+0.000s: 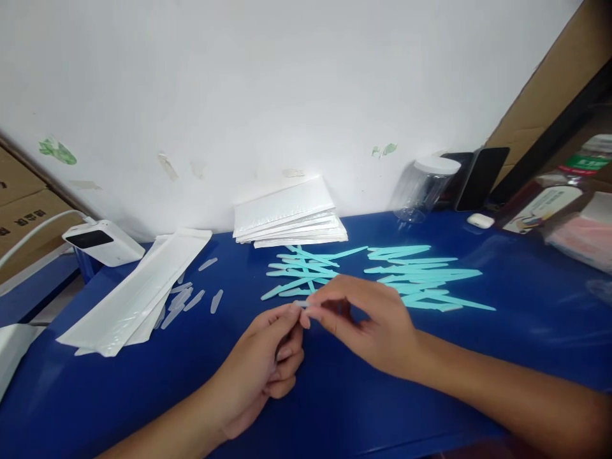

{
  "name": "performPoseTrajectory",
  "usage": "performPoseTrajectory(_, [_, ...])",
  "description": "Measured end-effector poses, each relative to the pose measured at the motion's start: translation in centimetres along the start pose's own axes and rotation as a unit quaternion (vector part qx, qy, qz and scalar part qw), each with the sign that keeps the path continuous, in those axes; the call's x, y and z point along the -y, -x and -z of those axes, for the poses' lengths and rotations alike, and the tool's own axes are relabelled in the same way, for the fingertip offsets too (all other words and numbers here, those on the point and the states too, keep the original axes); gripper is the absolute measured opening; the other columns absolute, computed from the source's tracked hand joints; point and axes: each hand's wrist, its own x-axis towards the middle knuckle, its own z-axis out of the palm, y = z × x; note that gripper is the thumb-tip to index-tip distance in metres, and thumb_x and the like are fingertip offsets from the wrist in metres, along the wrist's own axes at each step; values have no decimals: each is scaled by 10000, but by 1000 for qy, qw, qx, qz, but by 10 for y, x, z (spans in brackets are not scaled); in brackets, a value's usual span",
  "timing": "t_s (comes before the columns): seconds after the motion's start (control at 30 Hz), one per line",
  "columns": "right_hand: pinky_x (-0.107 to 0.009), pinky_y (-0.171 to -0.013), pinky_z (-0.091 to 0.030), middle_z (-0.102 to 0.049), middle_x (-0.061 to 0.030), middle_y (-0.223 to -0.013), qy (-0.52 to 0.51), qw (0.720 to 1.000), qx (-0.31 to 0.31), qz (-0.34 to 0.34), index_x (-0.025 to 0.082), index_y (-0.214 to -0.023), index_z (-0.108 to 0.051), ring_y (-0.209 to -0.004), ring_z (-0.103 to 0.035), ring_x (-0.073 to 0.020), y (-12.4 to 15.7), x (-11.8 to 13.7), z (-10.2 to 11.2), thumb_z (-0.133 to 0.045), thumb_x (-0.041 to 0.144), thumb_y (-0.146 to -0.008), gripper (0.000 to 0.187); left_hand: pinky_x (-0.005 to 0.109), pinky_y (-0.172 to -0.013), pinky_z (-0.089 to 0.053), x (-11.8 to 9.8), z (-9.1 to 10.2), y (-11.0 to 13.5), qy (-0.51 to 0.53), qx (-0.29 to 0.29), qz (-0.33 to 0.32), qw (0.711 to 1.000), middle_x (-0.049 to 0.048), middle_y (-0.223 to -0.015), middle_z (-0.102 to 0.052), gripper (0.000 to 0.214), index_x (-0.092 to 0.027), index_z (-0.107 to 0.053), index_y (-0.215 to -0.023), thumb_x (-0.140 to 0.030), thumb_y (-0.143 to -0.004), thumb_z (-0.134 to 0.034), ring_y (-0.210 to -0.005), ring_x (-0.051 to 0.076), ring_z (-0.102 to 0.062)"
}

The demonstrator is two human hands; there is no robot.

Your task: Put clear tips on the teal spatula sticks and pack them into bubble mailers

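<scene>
Near the middle of the table my left hand (272,354) and my right hand (366,319) meet at the fingertips. Both pinch a small pale translucent plastic piece (302,304), mostly covered by the fingers. The other fingers of my left hand are curled in. Just beyond my hands lie two loose piles of thin turquoise sticks shaped like eyebrow razors, a left pile (301,271) and a right pile (425,271). My right hand hides the near edges of these piles. Several small clear plastic covers (194,299) lie scattered to the left.
White padded envelopes (138,293) lie at the left, and a stack of envelopes (287,213) rests by the wall. A white power bank (102,242) stands far left. On the right are a clear lidded jar (421,188), phone (482,178), earbud case (480,220) and bottle (549,197).
</scene>
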Motion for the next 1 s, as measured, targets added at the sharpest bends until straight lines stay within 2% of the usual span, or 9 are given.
performPoseTrajectory(0.1, [-248,-655,-566,-781,-15,-875,51,998,8,39,217,-1087,-727,-717,-690,-128,1,-6,1,-713,176,-1004,94,193,-398,-111,-4,3,-3,-25,25,-25,999,-90,-583,-304,391,-195,-588,-817,-544,-967,-683,-444,46,-135])
performPoseTrajectory(0.2, [-277,-732,-590,-792,-40,-943,115,988,33,94,211,-1087,-733,-826,-720,-150,3,-6,1,-667,164,-1030,99,200,-409,-128,-4,4,-5,-73,22,-63,995,-93,-557,-261,491,-187,-511,-701,-560,-963,-695,-453,45,-134])
performPoseTrajectory(0.4, [-291,-643,-551,-790,-74,-941,166,965,81,186,136,-1024,-748,-749,-637,-156,0,-4,4,-623,98,-1029,131,198,-426,-121,-5,4,-7,-114,11,-84,990,-98,-560,-259,473,-182,-533,-735,-555,-951,-728,-468,44,-134])
performPoseTrajectory(0.53, [-314,-732,-567,-761,-80,-927,104,976,116,154,132,-976,-754,-796,-630,-170,2,-2,0,-676,165,-1020,95,204,-433,-121,-7,8,-9,-121,51,-73,989,-99,-551,-260,516,-179,-511,-720,-593,-979,-678,-466,39,-134])
performPoseTrajectory(0.67, [-291,-793,-576,-769,-77,-969,12,990,107,94,147,-997,-759,-858,-684,-161,-5,-2,5,-677,185,-1018,93,203,-434,-131,-5,12,-11,-146,26,-101,984,-101,-553,-275,469,-187,-535,-786,-589,-990,-666,-472,48,-155])
performPoseTrajectory(0.73, [-269,-744,-566,-773,-47,-913,18,992,113,58,170,-1009,-772,-801,-692,-143,-18,-11,24,-663,200,-1024,114,204,-431,-142,-5,14,-12,-174,-5,-121,977,-100,-551,-296,435,-189,-589,-870,-601,-1000,-642,-470,55,-180])
performPoseTrajectory(0.8, [-280,-684,-545,-783,-37,-892,86,987,137,-8,200,-1013,-792,-762,-691,-155,-33,-29,60,-659,267,-1024,149,203,-430,-157,-7,17,-12,-199,-33,-130,971,-94,-564,-337,435,-190,-622,-952,-622,-1008,-614,-469,57,-206])
performPoseTrajectory(0.93, [-358,-712,-528,-791,-87,-951,278,905,242,-213,204,-971,-811,-834,-706,-244,-49,-87,147,-744,462,-922,270,200,-434,-182,-13,21,-12,-231,-55,-133,962,-73,-613,-455,435,-193,-619,-1012,-627,-1014,-595,-463,50,-249])
performPoseTrajectory(1.0, [-378,-738,-530,-788,-114,-992,298,861,282,-300,199,-1001,-811,-897,-710,-287,-45,-113,178,-816,549,-818,395,198,-438,-201,-16,23,-13,-241,-54,-137,959,-60,-638,-507,432,-190,-617,-1024,-621,-1017,-596,-467,49,-264])
